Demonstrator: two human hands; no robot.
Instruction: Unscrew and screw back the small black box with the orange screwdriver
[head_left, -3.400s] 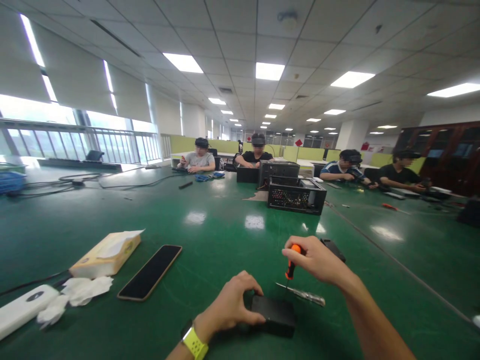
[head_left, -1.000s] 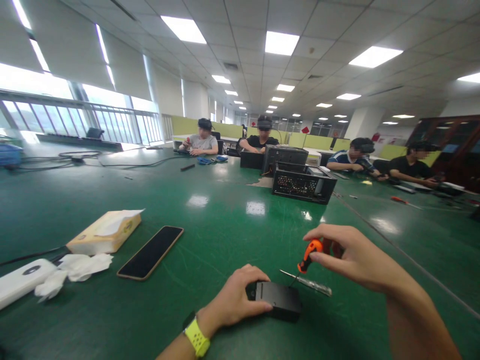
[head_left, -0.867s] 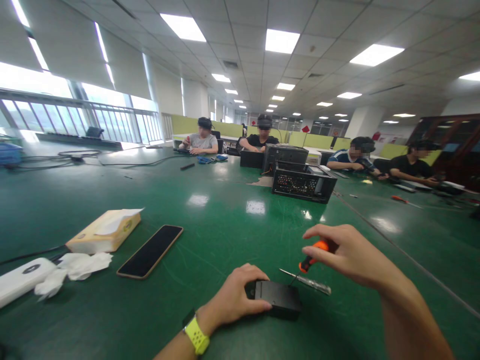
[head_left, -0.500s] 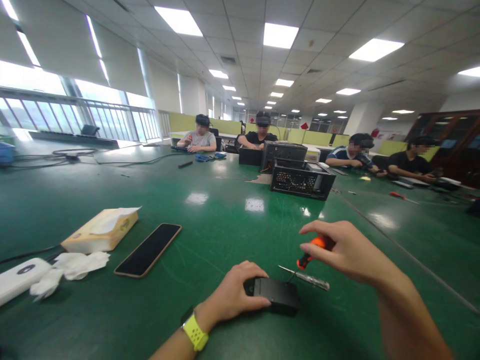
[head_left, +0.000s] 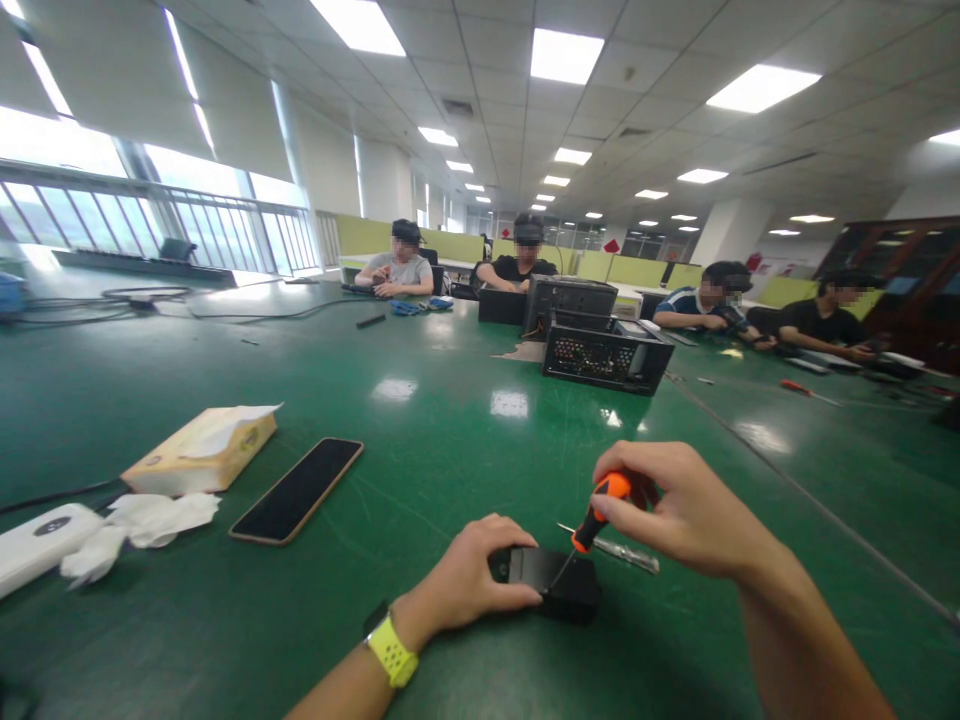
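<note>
My left hand (head_left: 469, 583), with a yellow watch strap on the wrist, grips the left end of a small flat black box (head_left: 553, 582) that lies on the green table (head_left: 420, 450). My right hand (head_left: 679, 505) pinches an orange-handled screwdriver (head_left: 592, 520), tilted, with its thin tip down on the box's top. A silver metal tool (head_left: 619, 550) lies on the table just behind the box.
To the left lie a black phone (head_left: 298, 489), a tissue box (head_left: 202, 458), crumpled tissues (head_left: 142, 520) and a white power bank (head_left: 34, 545). Black computer cases (head_left: 604, 357) stand mid-table. Several people sit working at the far side. An orange screwdriver (head_left: 802, 389) lies far right.
My right hand has swung the screwdriver leftward and set its tip on the black box. My left hand has stayed on the box. The camera has tipped slightly.
</note>
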